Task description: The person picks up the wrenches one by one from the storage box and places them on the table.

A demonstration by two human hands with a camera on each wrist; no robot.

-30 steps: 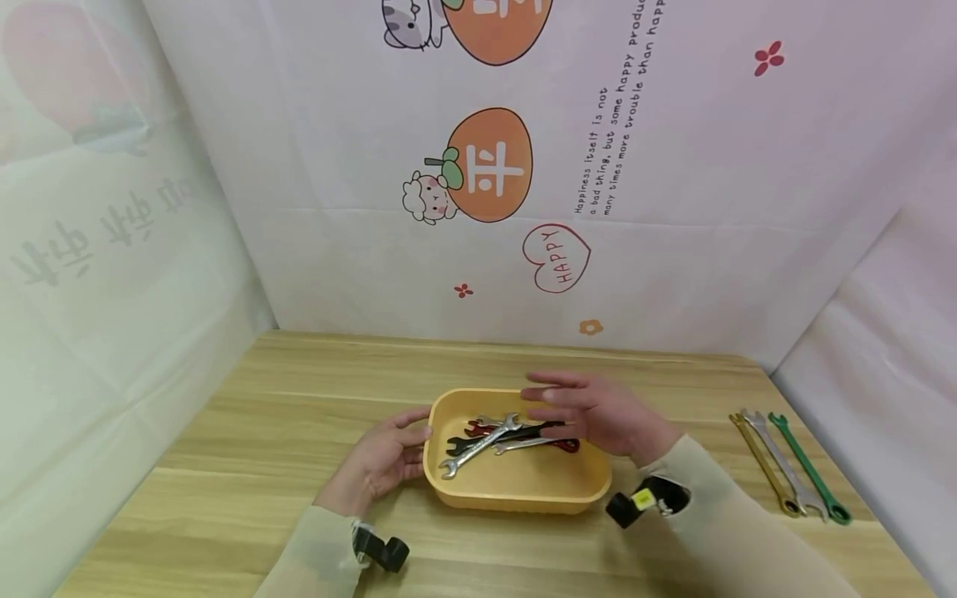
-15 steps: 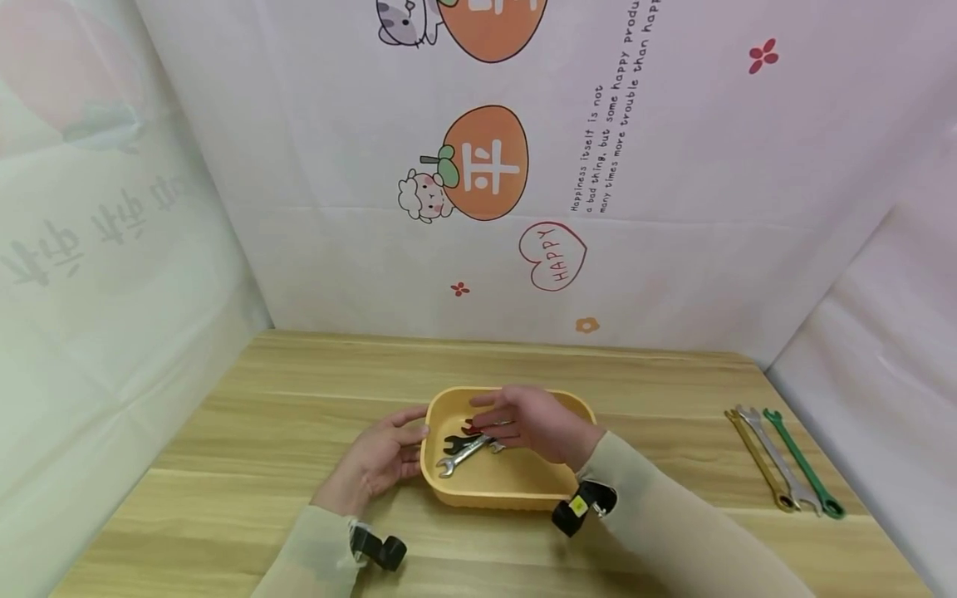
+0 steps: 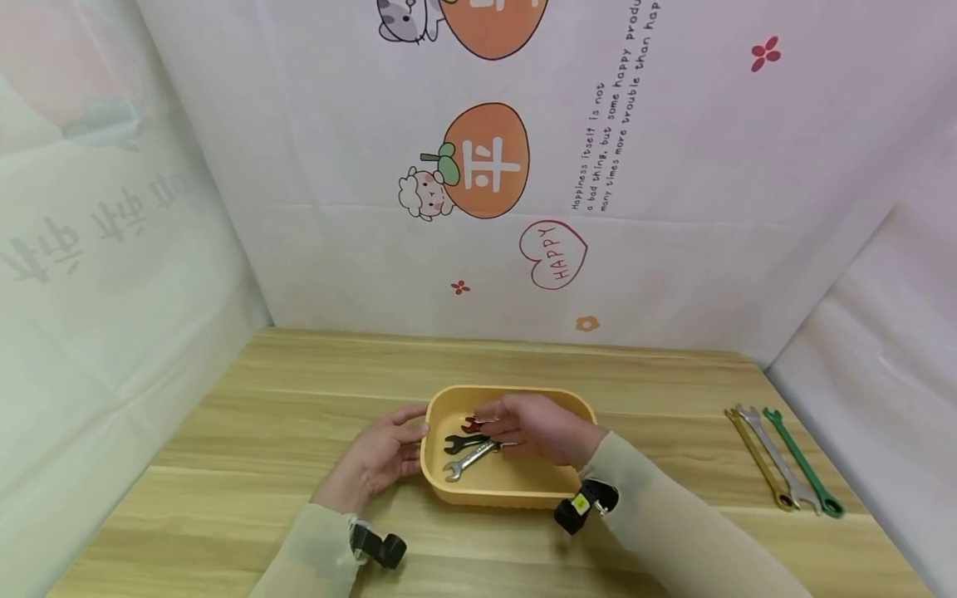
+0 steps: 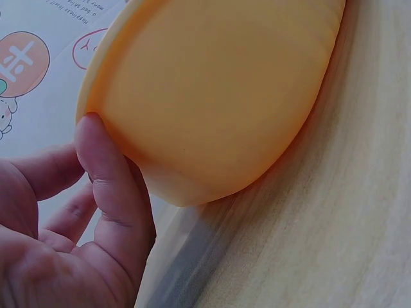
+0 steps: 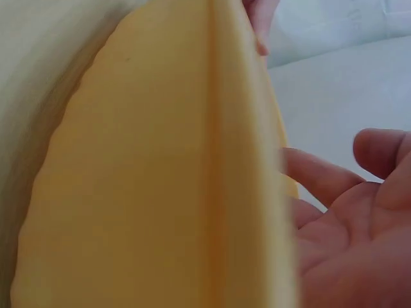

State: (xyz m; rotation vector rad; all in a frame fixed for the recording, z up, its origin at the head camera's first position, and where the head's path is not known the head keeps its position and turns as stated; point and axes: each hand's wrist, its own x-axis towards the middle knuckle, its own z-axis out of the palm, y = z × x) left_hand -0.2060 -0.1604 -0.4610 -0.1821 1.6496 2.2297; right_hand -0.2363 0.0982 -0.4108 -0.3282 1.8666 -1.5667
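In the head view a yellow plastic bin (image 3: pixel 523 499) stands on the table with several wrenches inside. A silver wrench (image 3: pixel 465 464) lies slanted at the front, beside a black wrench (image 3: pixel 462 443); a red wrench (image 3: pixel 471 426) shows behind them. My left hand (image 3: pixel 383 453) holds the bin's left end at the rim, a fingertip against its outer wall (image 4: pixel 218 96) in the left wrist view. My right hand (image 3: pixel 542 428) is down in the bin over the wrenches, fingers loosely extended. The right wrist view shows its palm (image 5: pixel 359 224); the bin wall hides some fingertips.
On the right of the wooden table (image 3: pixel 314 399) a gold wrench (image 3: pixel 758 458), a larger silver wrench (image 3: pixel 779 458) and a green wrench (image 3: pixel 803 461) lie side by side. A printed white curtain (image 3: pixel 359 274) hangs along the back edge.
My right hand has moved left and down from above the bin's right side onto the wrenches. The silver wrench has shifted slightly in the last half second. My left hand stays at the bin.
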